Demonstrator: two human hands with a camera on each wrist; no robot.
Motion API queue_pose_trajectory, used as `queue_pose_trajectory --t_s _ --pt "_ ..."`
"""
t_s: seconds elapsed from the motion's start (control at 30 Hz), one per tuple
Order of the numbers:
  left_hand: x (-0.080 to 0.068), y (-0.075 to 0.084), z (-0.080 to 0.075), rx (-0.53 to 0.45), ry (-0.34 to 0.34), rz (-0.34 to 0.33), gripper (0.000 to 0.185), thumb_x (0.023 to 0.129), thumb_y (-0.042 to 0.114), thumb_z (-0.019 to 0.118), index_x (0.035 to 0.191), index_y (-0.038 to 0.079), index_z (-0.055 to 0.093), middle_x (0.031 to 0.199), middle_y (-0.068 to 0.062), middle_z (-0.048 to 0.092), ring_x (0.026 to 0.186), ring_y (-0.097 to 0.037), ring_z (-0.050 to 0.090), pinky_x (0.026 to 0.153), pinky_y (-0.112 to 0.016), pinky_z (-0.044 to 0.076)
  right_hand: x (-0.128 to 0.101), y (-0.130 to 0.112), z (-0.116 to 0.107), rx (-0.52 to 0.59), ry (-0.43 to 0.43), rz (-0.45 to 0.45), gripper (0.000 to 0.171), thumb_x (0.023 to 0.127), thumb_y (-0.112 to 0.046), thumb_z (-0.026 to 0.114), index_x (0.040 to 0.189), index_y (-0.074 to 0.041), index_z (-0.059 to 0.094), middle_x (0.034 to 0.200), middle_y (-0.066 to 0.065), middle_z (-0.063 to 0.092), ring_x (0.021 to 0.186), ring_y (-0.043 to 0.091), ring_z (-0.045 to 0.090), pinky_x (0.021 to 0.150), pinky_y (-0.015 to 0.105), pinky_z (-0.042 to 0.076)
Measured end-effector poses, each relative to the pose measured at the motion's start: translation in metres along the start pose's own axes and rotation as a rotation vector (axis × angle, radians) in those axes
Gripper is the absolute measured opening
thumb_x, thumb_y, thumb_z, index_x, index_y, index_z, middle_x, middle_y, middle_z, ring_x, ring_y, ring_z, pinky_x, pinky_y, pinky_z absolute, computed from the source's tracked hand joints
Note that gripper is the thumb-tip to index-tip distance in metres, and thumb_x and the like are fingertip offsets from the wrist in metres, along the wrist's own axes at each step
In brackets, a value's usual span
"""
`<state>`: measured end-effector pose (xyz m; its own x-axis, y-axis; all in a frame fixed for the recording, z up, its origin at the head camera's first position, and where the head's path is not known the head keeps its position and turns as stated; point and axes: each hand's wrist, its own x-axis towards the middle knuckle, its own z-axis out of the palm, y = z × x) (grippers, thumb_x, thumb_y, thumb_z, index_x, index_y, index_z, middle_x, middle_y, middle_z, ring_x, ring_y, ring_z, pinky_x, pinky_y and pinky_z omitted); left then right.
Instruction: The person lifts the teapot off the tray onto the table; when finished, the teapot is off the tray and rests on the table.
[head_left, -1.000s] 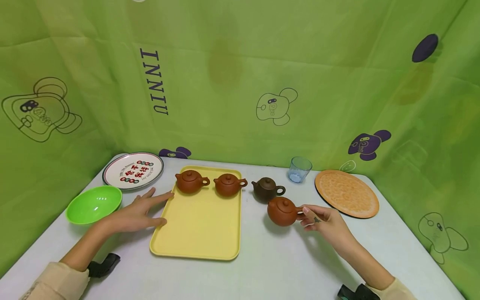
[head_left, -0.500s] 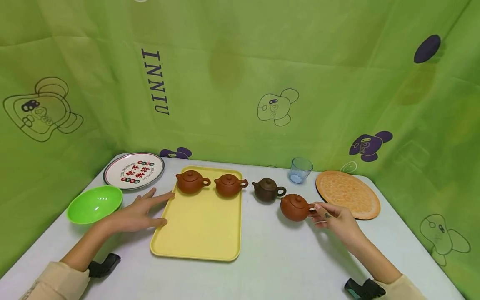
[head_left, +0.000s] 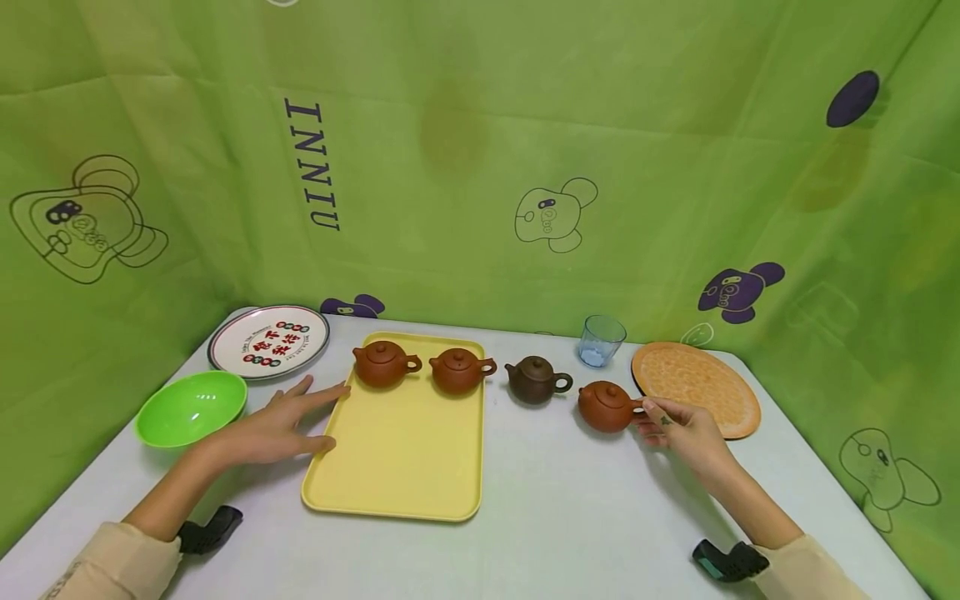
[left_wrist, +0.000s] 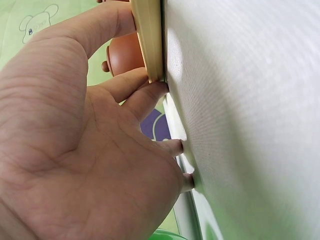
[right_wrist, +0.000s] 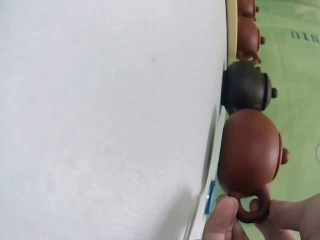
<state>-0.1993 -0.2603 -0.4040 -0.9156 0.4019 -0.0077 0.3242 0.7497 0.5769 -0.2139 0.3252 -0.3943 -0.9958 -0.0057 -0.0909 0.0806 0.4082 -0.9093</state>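
Note:
My right hand pinches the ring handle of a reddish-brown clay teapot, its spout toward the left. In the right wrist view that teapot is upright, with thumb and fingers at its handle. Just left of it stands a dark brown teapot on the white table. Two more reddish-brown teapots, a left one and a right one, sit at the far end of a yellow tray. My left hand has its fingers spread, with fingertips touching the tray's left edge.
A green bowl and a white plate with red lettering lie at the left. At the back right are a blue glass and a round, orange-topped mat. Green cloth walls in the table's back and sides.
My right hand has carried the reddish-brown teapot to the right and slightly back, away from the tray and past the dark teapot. The left hand stays at the tray's edge.

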Motion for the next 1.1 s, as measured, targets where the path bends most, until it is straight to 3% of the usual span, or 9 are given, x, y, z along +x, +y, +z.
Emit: queue_pose_trajectory --t_s 0.1,0.47,1.1 --pt "0.000 0.000 0.001 0.003 -0.001 0.003 0.081 0.090 0.037 0.081 0.158 0.007 0.049 0.166 -0.026 0.041 0.154 -0.070 0.009 0.114 -0.091 0.002 0.002 0.000 0.001 0.021 0.005 0.009 0.052 0.111 -0.026 0.055 0.148 0.012 0.053 0.104 -0.010 0.081 0.090 0.002 0.074 0.080 0.023 0.066" --pt "0.001 0.002 0.000 -0.018 -0.004 0.013 0.081 0.090 0.036 0.080 0.158 0.006 0.048 0.167 -0.024 0.041 0.155 -0.068 0.007 0.116 -0.090 0.000 0.011 -0.003 0.000 -0.002 0.025 -0.009 0.050 0.113 -0.024 0.052 0.148 0.012 0.053 0.106 -0.004 0.080 0.089 0.002 0.073 0.082 0.024 0.066" --pt "0.000 -0.001 0.000 -0.003 -0.008 0.012 0.081 0.090 0.036 0.080 0.159 0.007 0.047 0.167 -0.024 0.041 0.155 -0.069 0.008 0.116 -0.090 0.001 0.023 0.000 0.003 0.010 0.034 0.032 0.053 0.113 -0.026 0.050 0.150 0.012 0.050 0.101 -0.005 0.079 0.085 0.000 0.073 0.079 0.022 0.066"
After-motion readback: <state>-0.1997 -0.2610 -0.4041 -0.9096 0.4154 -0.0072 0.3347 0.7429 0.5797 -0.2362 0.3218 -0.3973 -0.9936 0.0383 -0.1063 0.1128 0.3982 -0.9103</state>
